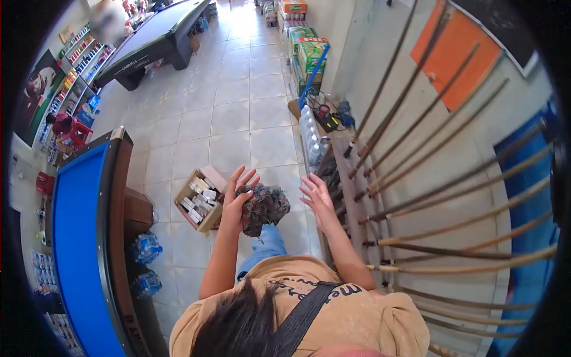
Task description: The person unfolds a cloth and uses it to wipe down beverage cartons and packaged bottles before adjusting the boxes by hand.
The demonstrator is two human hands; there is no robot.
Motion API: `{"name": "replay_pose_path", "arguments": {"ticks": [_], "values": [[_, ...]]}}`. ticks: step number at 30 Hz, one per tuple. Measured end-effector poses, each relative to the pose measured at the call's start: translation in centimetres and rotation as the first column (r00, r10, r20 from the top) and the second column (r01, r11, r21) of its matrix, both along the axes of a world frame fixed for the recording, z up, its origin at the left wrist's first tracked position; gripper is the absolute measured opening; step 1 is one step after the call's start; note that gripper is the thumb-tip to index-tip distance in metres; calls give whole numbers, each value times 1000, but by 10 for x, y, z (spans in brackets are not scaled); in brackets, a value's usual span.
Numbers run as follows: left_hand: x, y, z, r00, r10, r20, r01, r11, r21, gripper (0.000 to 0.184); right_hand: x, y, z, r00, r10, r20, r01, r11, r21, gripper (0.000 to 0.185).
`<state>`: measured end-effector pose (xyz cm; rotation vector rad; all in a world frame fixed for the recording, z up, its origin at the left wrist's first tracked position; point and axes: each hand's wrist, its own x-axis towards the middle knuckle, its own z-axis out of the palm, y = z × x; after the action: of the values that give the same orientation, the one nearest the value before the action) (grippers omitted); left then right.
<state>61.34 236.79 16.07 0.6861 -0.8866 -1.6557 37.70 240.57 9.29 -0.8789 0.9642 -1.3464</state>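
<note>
My left hand [236, 195] holds a dark, crumpled bundle [265, 208] in front of my body, its thumb resting against the upper left side. The bundle is grey-black with reddish and greenish flecks; its exact kind I cannot make out. To the right of it, my right hand [319, 199] is raised with the fingers apart, touching nothing. On the floor just beyond my left hand stands an opened cardboard box [214, 177] filled with small packs, partly hidden behind that hand.
A blue-topped pool table [80, 238] lies along my left, with wrapped bottle packs [146, 248] beside it. Pool cues [452, 214] lean on the right wall above a rack. Farther off are another pool table [157, 30], stacked cartons [312, 53] and a person [62, 126] at the left.
</note>
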Motion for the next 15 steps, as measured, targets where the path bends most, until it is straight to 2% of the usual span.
{"name": "replay_pose_path", "arguments": {"ticks": [3,6,9,11,13,15], "values": [[8,-83,-3,1000,-14,12,13,1000,12,71,2,-74,-2,999,-39,6,39,999,-12,68],[15,-160,1,999,-12,-50,14,999,42,69,8,-143,19,995,-103,2,103,994,44,66],[28,-230,13,998,-6,-62,8,999,34,67,20,-215,42,997,-79,14,79,997,-9,65],[38,-275,13,995,-47,-83,43,998,-48,67,34,-258,42,996,-93,-2,93,995,-36,66],[45,-306,15,998,-29,-62,27,999,-31,65,48,-288,38,992,-102,-69,100,995,-25,67],[53,-332,11,994,-8,-106,11,1000,25,64,58,-315,31,997,-53,-59,54,998,20,68]]}}
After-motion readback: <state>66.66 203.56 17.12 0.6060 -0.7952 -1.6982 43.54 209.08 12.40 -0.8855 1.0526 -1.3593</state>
